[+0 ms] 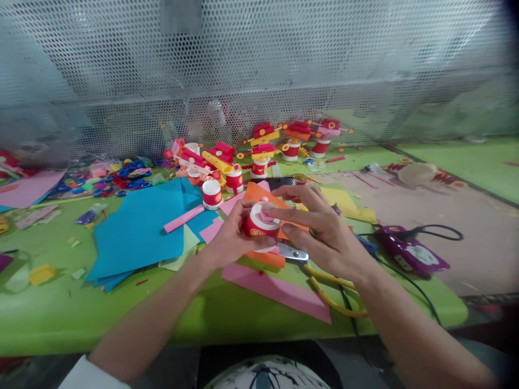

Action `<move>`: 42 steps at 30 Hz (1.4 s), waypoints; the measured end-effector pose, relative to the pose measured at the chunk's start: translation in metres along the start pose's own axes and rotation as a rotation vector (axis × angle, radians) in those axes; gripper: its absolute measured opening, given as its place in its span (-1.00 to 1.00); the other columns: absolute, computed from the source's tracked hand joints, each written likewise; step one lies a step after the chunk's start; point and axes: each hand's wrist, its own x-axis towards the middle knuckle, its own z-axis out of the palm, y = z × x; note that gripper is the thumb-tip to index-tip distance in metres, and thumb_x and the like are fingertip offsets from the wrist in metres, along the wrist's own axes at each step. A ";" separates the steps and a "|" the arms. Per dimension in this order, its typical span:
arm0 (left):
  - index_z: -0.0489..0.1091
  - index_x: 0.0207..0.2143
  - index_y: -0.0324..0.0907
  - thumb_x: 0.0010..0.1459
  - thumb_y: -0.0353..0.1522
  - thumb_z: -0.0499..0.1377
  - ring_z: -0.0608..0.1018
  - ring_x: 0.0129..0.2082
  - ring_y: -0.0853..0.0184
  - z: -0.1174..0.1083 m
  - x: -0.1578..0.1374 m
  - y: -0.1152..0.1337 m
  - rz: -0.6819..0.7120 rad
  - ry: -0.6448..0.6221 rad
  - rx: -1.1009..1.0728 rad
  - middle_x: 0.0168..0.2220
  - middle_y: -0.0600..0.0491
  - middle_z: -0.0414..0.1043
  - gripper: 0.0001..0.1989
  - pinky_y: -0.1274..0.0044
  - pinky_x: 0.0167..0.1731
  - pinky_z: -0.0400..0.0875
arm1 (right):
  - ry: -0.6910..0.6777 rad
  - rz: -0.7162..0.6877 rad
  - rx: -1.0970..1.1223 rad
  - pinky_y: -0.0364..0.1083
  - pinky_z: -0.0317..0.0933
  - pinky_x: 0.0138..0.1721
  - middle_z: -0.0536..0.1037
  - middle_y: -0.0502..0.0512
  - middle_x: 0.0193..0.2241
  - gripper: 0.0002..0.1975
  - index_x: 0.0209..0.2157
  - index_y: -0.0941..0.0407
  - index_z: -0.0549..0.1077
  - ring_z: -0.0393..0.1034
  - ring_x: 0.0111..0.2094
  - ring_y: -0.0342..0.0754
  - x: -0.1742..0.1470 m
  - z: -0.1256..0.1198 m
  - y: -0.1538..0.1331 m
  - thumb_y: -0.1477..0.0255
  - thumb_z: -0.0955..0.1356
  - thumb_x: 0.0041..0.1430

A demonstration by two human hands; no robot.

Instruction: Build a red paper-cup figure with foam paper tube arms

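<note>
A small paper cup (263, 220) with a red band and a gold emblem is upright near the middle of the table. My left hand (233, 232) is closed around its left side. On the cup's white top lies a small pink paper piece (266, 214). My right hand (320, 224) reaches over from the right with fingers apart, the index fingertip pressing on that piece. Its thumb is by the cup's right side. Under and around the hands are orange paper (263, 259), a pink paper strip (279, 292) and yellow-handled scissors (336, 281).
Blue paper sheets (138, 227) lie left, with a rolled pink strip (184, 219) on them. Another red-banded cup (212, 194) stands behind. Several decorated cups (259, 167) line the back near a perforated metal screen (243, 65). A purple device (409, 251) with a black cable sits right.
</note>
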 end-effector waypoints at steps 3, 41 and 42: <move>0.29 0.08 -0.06 -0.03 -0.36 0.54 0.55 0.07 0.13 0.000 0.001 -0.001 -0.006 0.010 -0.019 0.08 -0.02 0.45 -0.32 0.28 0.05 0.51 | -0.015 -0.006 -0.014 0.27 0.21 0.22 0.39 0.12 0.26 -0.57 0.16 -0.20 0.57 0.29 0.25 0.19 0.001 -0.004 -0.002 0.43 0.28 0.39; 0.33 0.05 -0.06 -0.14 -0.43 0.58 0.61 -0.04 0.16 -0.006 0.003 0.005 0.002 0.022 -0.082 -0.01 0.00 0.55 -0.27 0.36 -0.08 0.52 | 0.021 -0.102 -0.100 0.25 0.23 0.24 0.39 0.12 0.30 -0.39 0.31 -0.19 0.37 0.29 0.29 0.14 0.005 -0.011 -0.011 0.58 0.29 0.33; 0.34 0.04 -0.06 -0.15 -0.43 0.58 0.60 -0.01 0.14 -0.007 0.002 0.004 0.002 0.029 -0.070 0.00 -0.01 0.55 -0.28 0.35 -0.06 0.52 | 0.032 -0.087 -0.090 0.25 0.24 0.25 0.39 0.11 0.29 -0.40 0.31 -0.20 0.37 0.30 0.29 0.14 0.004 -0.012 -0.012 0.57 0.29 0.33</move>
